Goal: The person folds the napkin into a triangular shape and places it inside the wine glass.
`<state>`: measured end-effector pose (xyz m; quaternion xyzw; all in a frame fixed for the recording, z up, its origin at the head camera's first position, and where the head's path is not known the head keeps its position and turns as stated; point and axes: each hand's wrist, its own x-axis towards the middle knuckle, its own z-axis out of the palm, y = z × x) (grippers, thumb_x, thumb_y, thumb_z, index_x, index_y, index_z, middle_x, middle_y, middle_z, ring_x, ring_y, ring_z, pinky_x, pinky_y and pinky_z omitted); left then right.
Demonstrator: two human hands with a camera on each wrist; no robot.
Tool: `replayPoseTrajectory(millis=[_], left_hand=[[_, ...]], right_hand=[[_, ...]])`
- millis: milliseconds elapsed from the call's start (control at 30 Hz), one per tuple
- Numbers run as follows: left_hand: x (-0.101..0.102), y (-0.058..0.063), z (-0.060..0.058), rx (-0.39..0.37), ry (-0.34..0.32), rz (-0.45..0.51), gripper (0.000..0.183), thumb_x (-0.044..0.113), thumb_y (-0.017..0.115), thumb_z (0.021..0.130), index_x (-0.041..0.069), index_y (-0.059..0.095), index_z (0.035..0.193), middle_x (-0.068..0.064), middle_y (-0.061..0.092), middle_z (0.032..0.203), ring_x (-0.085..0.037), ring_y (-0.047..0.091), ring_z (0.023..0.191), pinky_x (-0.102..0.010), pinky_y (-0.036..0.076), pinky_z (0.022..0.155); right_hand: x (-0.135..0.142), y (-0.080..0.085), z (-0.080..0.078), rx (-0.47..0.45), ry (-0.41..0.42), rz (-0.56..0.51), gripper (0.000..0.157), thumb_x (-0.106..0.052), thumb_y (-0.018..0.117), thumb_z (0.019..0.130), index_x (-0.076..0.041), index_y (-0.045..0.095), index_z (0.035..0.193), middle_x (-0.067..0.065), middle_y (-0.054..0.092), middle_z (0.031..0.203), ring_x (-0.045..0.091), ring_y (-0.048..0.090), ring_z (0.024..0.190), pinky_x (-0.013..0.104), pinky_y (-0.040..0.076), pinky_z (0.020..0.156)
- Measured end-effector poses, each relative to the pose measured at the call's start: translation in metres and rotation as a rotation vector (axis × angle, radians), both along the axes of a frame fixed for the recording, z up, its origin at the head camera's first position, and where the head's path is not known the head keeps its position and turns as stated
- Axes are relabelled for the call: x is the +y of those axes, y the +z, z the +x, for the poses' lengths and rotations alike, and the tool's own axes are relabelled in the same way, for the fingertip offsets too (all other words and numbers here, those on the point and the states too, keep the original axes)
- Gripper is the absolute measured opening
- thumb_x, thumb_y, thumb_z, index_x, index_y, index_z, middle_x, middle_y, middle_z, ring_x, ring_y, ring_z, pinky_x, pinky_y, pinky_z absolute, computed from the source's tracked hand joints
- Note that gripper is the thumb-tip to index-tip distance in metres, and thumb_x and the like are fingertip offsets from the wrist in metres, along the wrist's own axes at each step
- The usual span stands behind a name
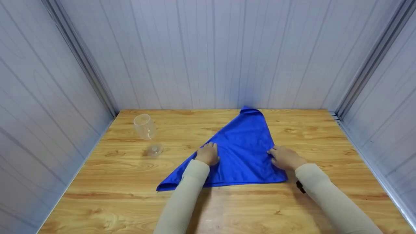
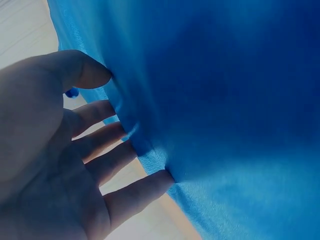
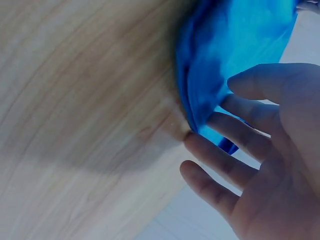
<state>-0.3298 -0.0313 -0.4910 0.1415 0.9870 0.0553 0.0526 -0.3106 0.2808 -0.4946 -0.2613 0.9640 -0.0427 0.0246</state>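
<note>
A blue cloth (image 1: 243,152), folded into a rough triangle, lies on the wooden table with its narrow tip at the back wall. On its slanting left edge rests my left hand (image 1: 208,154). The left wrist view shows the thumb and spread fingers (image 2: 140,197) of that hand touching the cloth with their tips. My right hand (image 1: 286,157) is at the cloth's right edge, near the front right corner. In the right wrist view its fingers (image 3: 220,160) are loosely spread, the thumb and some fingertips overlapping the cloth's edge.
A clear stemmed glass (image 1: 145,127) stands upright on the left side of the table (image 1: 107,195). Pale panelled walls (image 1: 195,58) enclose the table at the back and both sides. Something small and dark (image 1: 300,187) shows beneath the right sleeve.
</note>
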Motion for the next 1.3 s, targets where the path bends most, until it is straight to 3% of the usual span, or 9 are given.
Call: replayPoseTrajectory(millis=[167,400,533,733,867,933,1300], left_hand=[[-0.001,-0.004,-0.002,-0.036,0.014,0.011,0.052,0.028,0.065,0.097,0.000,0.052,0.138,-0.015,0.053,0.140,-0.032,0.049,0.132,-0.054,0.046,0.100],[0.004,-0.008,0.005,-0.075,0.033,0.038,0.054,0.024,0.064,0.097,0.000,0.051,0.143,-0.013,0.046,0.148,-0.032,0.039,0.140,-0.055,0.044,0.102],[0.013,-0.006,0.020,-0.054,0.026,0.000,0.050,0.024,0.064,0.095,0.001,0.056,0.138,-0.012,0.049,0.144,-0.032,0.042,0.136,-0.056,0.048,0.096],[0.028,0.003,0.053,-0.051,0.053,-0.144,0.058,0.047,0.065,0.093,0.006,0.062,0.133,-0.012,0.056,0.131,-0.034,0.054,0.118,-0.051,0.052,0.087],[0.032,0.005,0.066,-0.030,0.061,-0.192,0.062,0.057,0.066,0.090,0.005,0.065,0.125,-0.013,0.058,0.117,-0.031,0.059,0.102,-0.045,0.055,0.077],[0.032,0.004,0.067,-0.023,0.063,-0.190,0.063,0.058,0.067,0.089,0.005,0.066,0.123,-0.014,0.057,0.113,-0.031,0.059,0.099,-0.044,0.056,0.075],[0.030,0.001,0.059,-0.069,0.053,-0.172,0.074,0.059,0.066,0.088,0.002,0.059,0.134,-0.017,0.053,0.126,-0.035,0.055,0.110,-0.044,0.056,0.079]], right_hand=[[-0.002,0.001,0.003,0.039,0.044,-0.046,0.022,-0.003,0.061,0.092,0.009,0.069,0.108,0.020,0.065,0.100,0.038,0.065,0.094,0.049,0.054,0.082],[-0.003,0.003,0.003,0.012,0.025,-0.035,0.023,-0.006,0.065,0.091,0.009,0.070,0.109,0.021,0.066,0.101,0.038,0.065,0.095,0.049,0.054,0.082],[-0.002,0.002,0.000,-0.022,0.012,-0.019,0.026,-0.008,0.066,0.092,0.009,0.069,0.112,0.023,0.066,0.107,0.040,0.065,0.101,0.050,0.054,0.085],[0.001,0.000,0.000,-0.008,0.025,-0.028,0.026,-0.008,0.067,0.092,0.009,0.069,0.111,0.022,0.067,0.107,0.040,0.065,0.101,0.050,0.053,0.086],[0.002,0.002,0.001,0.007,0.029,-0.059,0.024,-0.007,0.065,0.091,0.008,0.070,0.109,0.021,0.067,0.105,0.039,0.065,0.100,0.050,0.053,0.086],[0.002,0.003,0.001,0.007,0.029,-0.067,0.024,-0.006,0.065,0.091,0.008,0.070,0.109,0.021,0.067,0.105,0.039,0.065,0.100,0.050,0.053,0.085],[0.004,0.004,0.003,0.008,0.028,-0.070,0.023,-0.007,0.062,0.093,0.007,0.072,0.108,0.021,0.069,0.105,0.039,0.066,0.099,0.050,0.054,0.084]])
